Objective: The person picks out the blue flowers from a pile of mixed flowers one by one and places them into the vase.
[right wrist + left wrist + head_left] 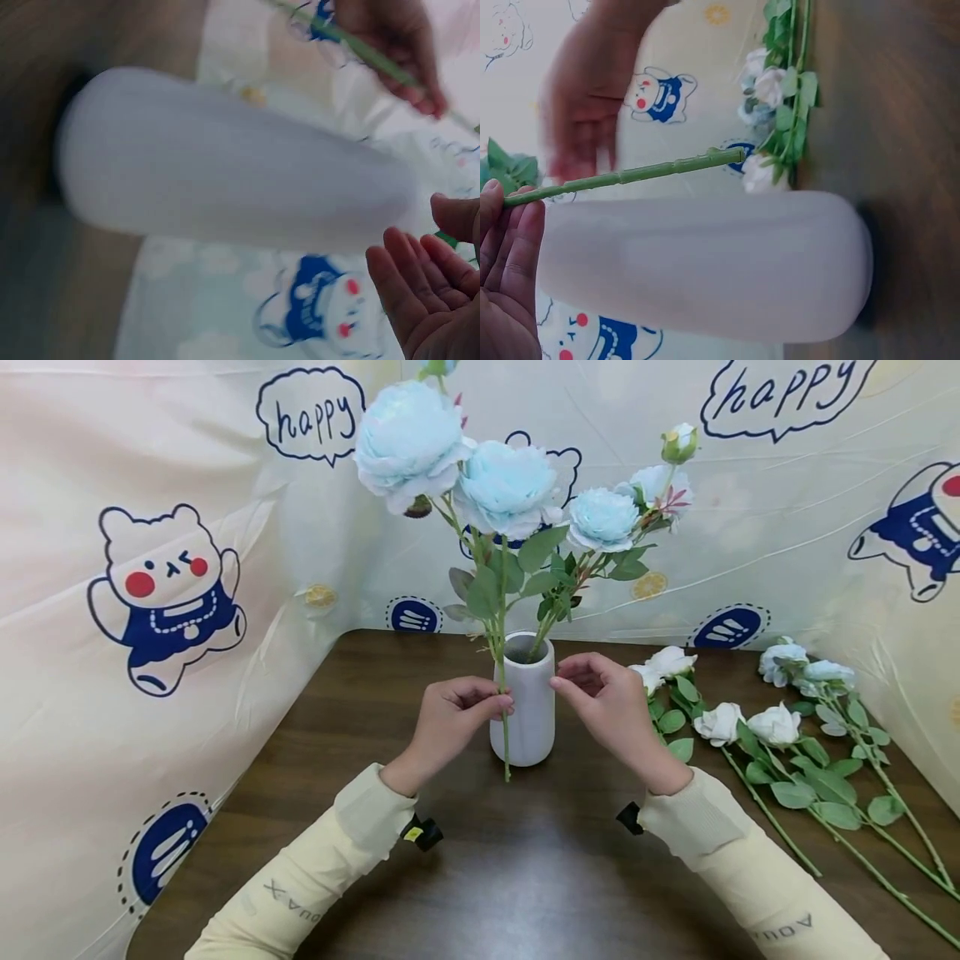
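Observation:
My left hand (450, 718) pinches the green stem (506, 739) of an artificial pale-blue peony (408, 443) between thumb and fingers. This stem stands upright in front of the white vase (534, 718), its cut end (731, 155) below the pinch and outside the vase. Another pale-blue peony spray (603, 518) leans to the right with its stem inside the vase mouth. Beside the vase's upper right side is my right hand (611, 710), fingers loosely bent and holding nothing. In the right wrist view its fingers (405, 281) are spread apart from the thumb.
On the right of the brown wooden table (420, 893) lie several loose stems, with white roses (776, 724) and pale-blue flowers (825, 675). A printed cloth backdrop (300, 527) with cartoon figures surrounds the table behind and at the sides.

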`<state>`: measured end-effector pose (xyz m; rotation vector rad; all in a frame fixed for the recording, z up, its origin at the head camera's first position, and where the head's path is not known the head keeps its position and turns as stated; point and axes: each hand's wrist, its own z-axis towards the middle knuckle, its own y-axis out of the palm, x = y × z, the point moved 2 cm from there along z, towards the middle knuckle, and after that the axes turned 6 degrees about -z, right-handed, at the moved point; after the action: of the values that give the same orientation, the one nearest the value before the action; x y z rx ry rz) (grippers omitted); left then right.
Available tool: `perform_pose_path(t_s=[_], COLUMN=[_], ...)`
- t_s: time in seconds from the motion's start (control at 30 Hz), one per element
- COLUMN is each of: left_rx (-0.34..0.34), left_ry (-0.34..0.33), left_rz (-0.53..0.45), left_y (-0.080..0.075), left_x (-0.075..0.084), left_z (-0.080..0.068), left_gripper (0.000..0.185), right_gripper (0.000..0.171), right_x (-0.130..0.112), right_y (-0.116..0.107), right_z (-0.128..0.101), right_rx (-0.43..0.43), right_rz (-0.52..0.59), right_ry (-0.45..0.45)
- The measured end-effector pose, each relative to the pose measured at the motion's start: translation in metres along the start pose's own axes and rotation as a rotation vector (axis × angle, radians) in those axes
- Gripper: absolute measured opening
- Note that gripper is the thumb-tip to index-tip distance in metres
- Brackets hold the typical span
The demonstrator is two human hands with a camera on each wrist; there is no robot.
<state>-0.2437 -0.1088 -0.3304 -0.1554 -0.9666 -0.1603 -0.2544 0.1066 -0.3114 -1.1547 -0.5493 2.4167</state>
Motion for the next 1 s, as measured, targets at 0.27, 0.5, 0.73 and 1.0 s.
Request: perform_pose_path(t_s=[0.27,0.5,0.73,1.0], left_rx=[0.035,0.06,0.08,0.099], left_ry=[0.029,0.068,0.123,0.117], left_rz=[0.009,0.031,0.017,-0.043], left_y=[-0.013,-0.023,-0.033,-0.045], left_x=[0.011,0.025,0.036,0.051], left_z=[0.007,0.018,0.038,0.065], left_gripper=[0.006,0.006,0.004,0.012], right_gripper=[0.064,0.08,0.092,0.09], right_x=[0.043,0.052,0.053,0.054], right_y=[0.021,0.038,0.05,0.056], right_z=[0.002,0.001,-0.002,-0.004], right_rx=[-0.219,-0.316,-0.342,-0.324], right_rz=[0.051,0.106,0.154,0.136], right_ry=[0.22,0.224,0.217,0.245])
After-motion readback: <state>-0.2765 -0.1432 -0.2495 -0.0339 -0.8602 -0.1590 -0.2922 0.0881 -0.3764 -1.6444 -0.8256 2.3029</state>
